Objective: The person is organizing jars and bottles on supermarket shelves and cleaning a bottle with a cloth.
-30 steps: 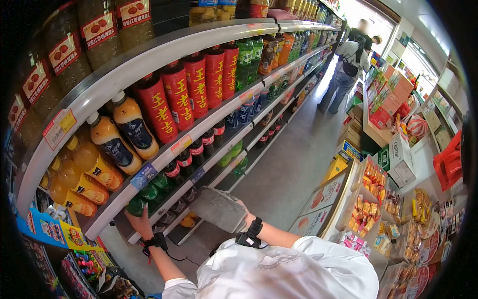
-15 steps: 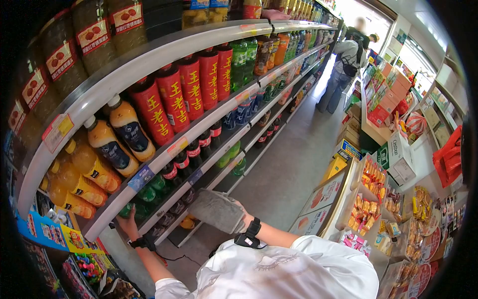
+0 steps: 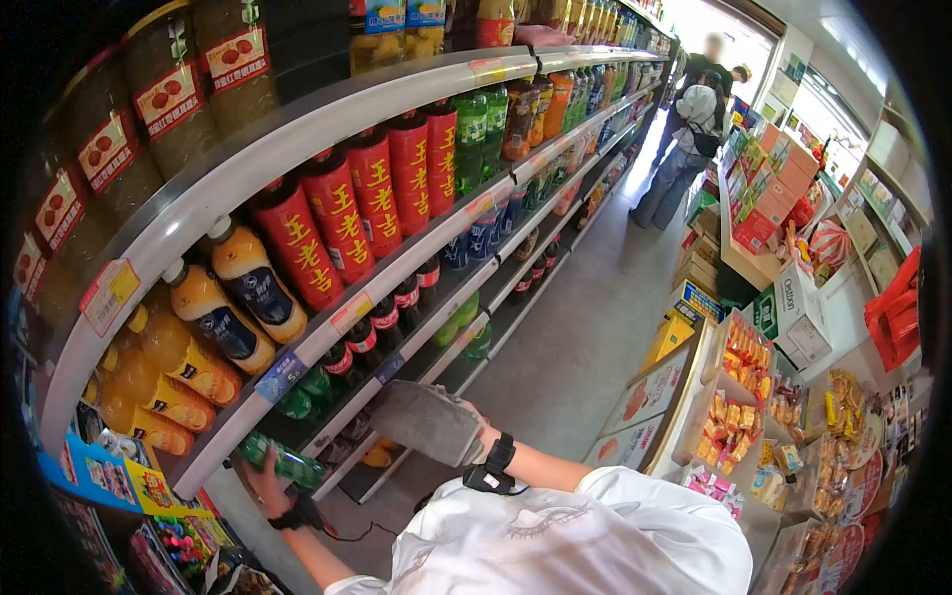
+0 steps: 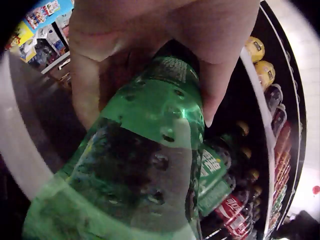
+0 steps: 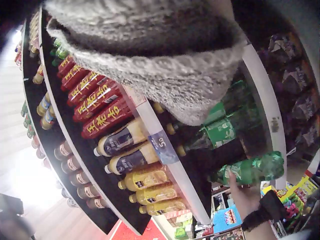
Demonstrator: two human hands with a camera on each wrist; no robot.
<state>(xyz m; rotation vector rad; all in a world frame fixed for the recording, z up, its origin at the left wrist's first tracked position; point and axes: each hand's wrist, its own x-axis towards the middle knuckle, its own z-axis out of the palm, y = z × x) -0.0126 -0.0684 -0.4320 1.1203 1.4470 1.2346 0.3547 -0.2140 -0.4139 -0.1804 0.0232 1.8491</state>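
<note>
left hand (image 3: 266,488) | grips green bottle (image 3: 283,460) | dimpled, translucent plastic, lying sideways

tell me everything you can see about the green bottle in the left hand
The green bottle is translucent plastic with a dimpled body. It lies nearly level in front of a white shelf edge, gripped from beneath by the left hand, with the fingers curled round it. Its label cannot be read.
</note>
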